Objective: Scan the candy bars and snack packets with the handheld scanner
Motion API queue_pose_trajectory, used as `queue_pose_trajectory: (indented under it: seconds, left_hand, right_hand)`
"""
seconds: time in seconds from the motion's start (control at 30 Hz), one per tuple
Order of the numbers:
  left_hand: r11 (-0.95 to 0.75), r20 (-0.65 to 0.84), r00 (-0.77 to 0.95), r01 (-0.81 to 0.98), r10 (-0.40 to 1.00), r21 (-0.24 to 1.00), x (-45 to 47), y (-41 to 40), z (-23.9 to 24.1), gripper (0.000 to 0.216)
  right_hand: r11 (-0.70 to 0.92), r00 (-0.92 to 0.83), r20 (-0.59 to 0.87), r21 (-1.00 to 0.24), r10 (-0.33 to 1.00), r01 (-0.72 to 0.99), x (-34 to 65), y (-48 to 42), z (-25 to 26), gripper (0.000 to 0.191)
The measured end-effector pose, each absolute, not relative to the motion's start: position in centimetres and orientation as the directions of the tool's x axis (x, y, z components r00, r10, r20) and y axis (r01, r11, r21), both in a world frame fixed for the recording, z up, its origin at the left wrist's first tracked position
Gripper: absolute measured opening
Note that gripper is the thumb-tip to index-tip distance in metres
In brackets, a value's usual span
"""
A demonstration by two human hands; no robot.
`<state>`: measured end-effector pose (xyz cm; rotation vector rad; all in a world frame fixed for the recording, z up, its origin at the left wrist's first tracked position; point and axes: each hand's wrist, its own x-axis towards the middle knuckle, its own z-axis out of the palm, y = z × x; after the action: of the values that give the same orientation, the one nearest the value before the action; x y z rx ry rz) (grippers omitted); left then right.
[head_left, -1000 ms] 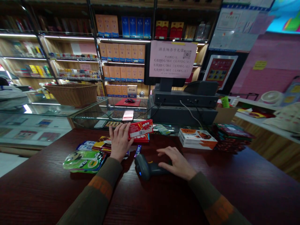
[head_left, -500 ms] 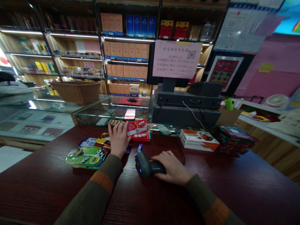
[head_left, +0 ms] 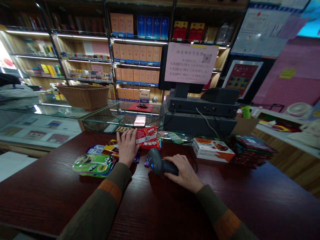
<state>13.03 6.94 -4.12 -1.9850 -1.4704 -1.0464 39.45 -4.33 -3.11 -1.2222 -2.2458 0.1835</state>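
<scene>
My left hand (head_left: 128,146) is closed on the left end of a red snack box (head_left: 147,134), its barcode facing me. A second red box (head_left: 153,144) lies just beneath it on the table. In my right hand (head_left: 185,171) is a dark barcode scanner (head_left: 160,165), gripped by its handle, its head pointing left with a small blue light on. The scanner's head partly covers a small purple-wrapped item (head_left: 146,163). Left of my left hand lie a green panda-print package (head_left: 93,164), a yellow-and-brown packet (head_left: 110,149) and a blue-and-white packet (head_left: 95,149).
A white-and-orange Dove box (head_left: 212,148) and a stack of dark packets (head_left: 252,150) stand at the right. Behind the dark wooden table (head_left: 155,210) are a register with a monitor carrying a pink sign (head_left: 191,63), a glass counter, and a wicker basket (head_left: 86,96).
My right hand has raised the scanner and moved it slightly away from me, toward the red boxes, covering more of the purple item. My left hand stays on the red box.
</scene>
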Motion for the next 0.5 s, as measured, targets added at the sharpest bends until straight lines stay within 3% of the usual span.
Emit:
queue_pose_trajectory:
  seconds: [0.3, 0.5]
  left_hand:
    - [-0.323, 0.789, 0.139, 0.943, 0.599, 0.079, 13.05, 6.86, -4.0, 0.073]
    - [-0.328, 0.79, 0.145, 0.942, 0.596, 0.074, 13.01, 6.74, -3.9, 0.075]
  right_hand:
    - [0.565, -0.424, 0.404, -0.348, 0.811, 0.748, 39.85, -4.3, -3.35, 0.043]
    - [0.58, -0.467, 0.362, -0.336, 0.807, 0.742, 39.96, -4.27, -3.96, 0.066]
